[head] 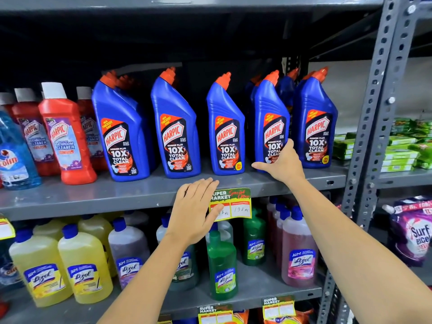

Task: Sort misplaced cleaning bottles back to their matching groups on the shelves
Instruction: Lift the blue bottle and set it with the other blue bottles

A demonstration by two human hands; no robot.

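Right hand [284, 163] laid against the lower front of a blue Harpic bottle [271, 122], fourth from the left in its row on the upper shelf [93, 197]; thumb spread toward the base, fingers curving round the bottle's right flank, grip not fully closed, bottle standing upright. Left hand [195, 212] open and flat, holding nothing, fingertips at the shelf's front edge, partly covering a price tag [236, 204]. Neighbouring blue bottles close on both sides, all upright with orange caps. Further left, red Harpic bathroom cleaner bottles [64, 136] and a pale blue Colin bottle [14, 155]. Below, Lizol bottles [84, 265] in yellow, purple, green and pink. Judged to be full, hence fairly heavy; rigid plastic, glossy and probably slippery at the label. Best taken round the narrower waist above the label or at the angled neck, kept upright. Little clearance beside the neighbours; risk of toppling one if swung sideways.
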